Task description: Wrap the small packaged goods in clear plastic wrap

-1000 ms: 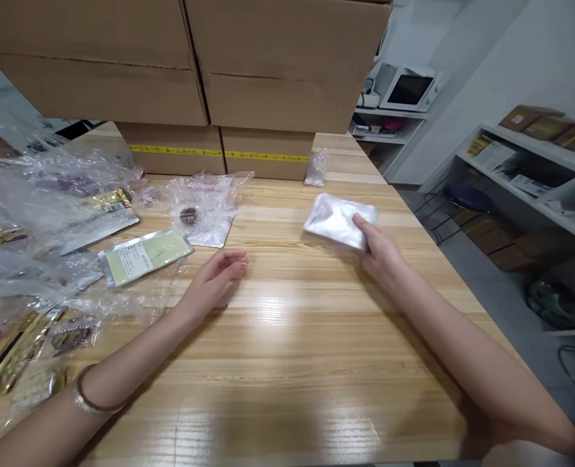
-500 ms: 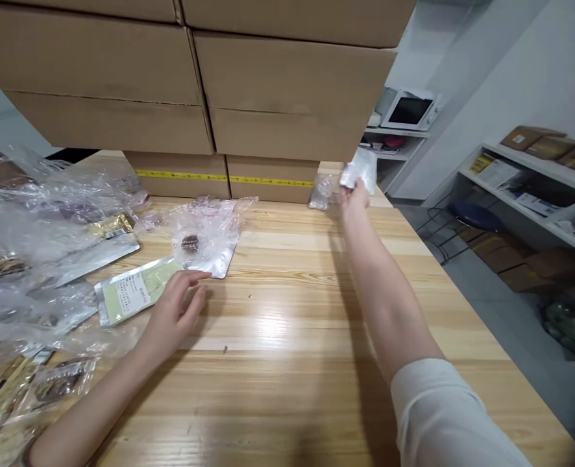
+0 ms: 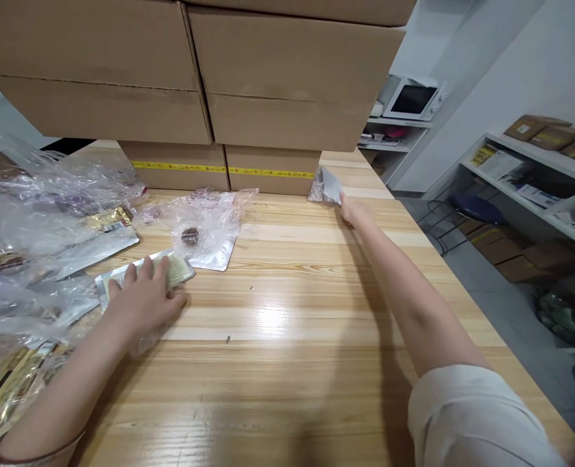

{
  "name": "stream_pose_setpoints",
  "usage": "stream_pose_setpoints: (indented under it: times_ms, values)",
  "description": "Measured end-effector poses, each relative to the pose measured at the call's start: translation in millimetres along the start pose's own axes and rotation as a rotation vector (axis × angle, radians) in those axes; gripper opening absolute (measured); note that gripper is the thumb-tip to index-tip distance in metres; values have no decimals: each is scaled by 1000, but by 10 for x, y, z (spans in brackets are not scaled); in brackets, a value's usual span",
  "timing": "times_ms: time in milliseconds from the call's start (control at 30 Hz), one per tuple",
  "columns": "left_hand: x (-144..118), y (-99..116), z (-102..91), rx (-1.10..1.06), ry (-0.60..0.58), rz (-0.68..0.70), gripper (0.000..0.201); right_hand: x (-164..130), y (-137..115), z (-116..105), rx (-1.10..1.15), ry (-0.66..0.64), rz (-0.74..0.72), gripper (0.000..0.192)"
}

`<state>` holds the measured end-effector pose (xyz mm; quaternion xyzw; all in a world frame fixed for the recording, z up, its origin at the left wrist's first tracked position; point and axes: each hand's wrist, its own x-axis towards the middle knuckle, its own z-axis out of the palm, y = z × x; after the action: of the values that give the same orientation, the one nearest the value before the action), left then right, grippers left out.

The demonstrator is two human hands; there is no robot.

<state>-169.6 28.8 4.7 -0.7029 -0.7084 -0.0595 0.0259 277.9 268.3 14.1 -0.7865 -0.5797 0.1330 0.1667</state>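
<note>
My left hand (image 3: pixel 144 295) lies over a pale green pouch (image 3: pixel 178 269) with a white label, its fingers spread across the upper face. Far out near the lower boxes, my right hand (image 3: pixel 353 211) pinches the edge of a silvery packet (image 3: pixel 331 186). That packet stands tilted against a clear crinkled packet (image 3: pixel 315 189) on the table. Beyond the green pouch, a clear plastic wrapper (image 3: pixel 209 224) with a small dark brown piece (image 3: pixel 189 236) in it rests on a silver pouch (image 3: pixel 219 254).
Stacked cardboard boxes (image 3: pixel 287 84) stand along the table's (image 3: pixel 287 395) far side. Heaped clear plastic packaging (image 3: pixel 34 214) covers the left side, with gold packets (image 3: pixel 110 219) among it. A microwave (image 3: pixel 411 97), shelves (image 3: pixel 550 201) and a blue stool (image 3: pixel 477 207) are off to the right.
My left hand has moved left and opened flat over the green pouch. My right hand has lowered the silvery packet leftward, beside the clear packet.
</note>
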Motion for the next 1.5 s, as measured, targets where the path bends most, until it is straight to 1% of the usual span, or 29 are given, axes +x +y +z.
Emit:
stream_pose_setpoints:
  times_ms: [67,133,200,267,333,400,467,533,567,633,667,733,800,867,933,1000,1067,1133,1167,1233,1300,1333,1400,1433,1500]
  values:
    - [28,-79,-47,38,-56,-4,50,-226,85,-5,-115,4,-1,72]
    - [51,-69,-102,62,-61,11,41,-547,143,30,-198,-3,-66,69]
    - [50,38,-161,73,-89,35,40,-949,172,92,-249,-27,-180,60]
    - [16,213,-221,81,-149,84,44,-1391,171,161,-272,-70,-308,49]
    - [-47,403,-268,41,-200,171,50,-1821,141,223,-273,-125,-439,39]
    - [-118,555,-280,-78,-235,281,55,-2185,92,272,-264,-171,-591,33]
    - [-174,639,-252,-168,-235,332,56,-2441,42,306,-251,-198,-735,31]
    - [-204,664,-202,-158,-212,313,58,-2577,10,329,-235,-206,-818,31]
    - [-211,665,-178,-125,-210,295,63,-2604,4,338,-226,-206,-828,30]
    - [-210,662,-149,-49,-244,261,74,-2605,12,354,-204,-199,-835,30]
    - [-206,663,-147,-9,-269,244,75,-2590,23,361,-191,-194,-840,29]
    - [-194,667,-169,85,-279,212,67,-2556,50,372,-159,-191,-862,30]
    - [-183,666,-216,148,-248,187,57,-2536,72,374,-122,-194,-887,30]
    - [-192,670,-268,139,-226,176,52,-2529,83,363,-74,-206,-893,30]
    - [-246,720,-297,66,-233,203,51,-2523,83,336,22,-235,-849,35]
    - [-360,858,-278,-25,-252,304,54,-2505,77,306,212,-316,-732,44]
    - [-517,1079,-208,-100,-262,435,59,-2470,73,287,452,-434,-568,50]
    - [-672,1321,-109,-144,-256,521,64,-2423,76,290,621,-556,-439,48]
    - [-733,1425,-61,-162,-259,555,66,-2397,81,296,659,-596,-405,43]
    - [-812,1568,19,-215,-260,626,66,-2341,88,303,689,-647,-377,31]
    - [-844,1626,74,-286,-245,729,64,-2285,78,279,726,-703,-329,25]
    - [-853,1638,95,-321,-228,799,62,-2260,61,250,745,-749,-297,24]
    - [-877,1661,136,-377,-181,986,60,-2224,-3,172,744,-868,-265,27]
    - [-898,1682,156,-395,-153,1091,60,-2216,-46,131,707,-921,-285,30]
    - [-953,1750,193,-409,-101,1280,57,-2224,-140,70,567,-997,-408,34]
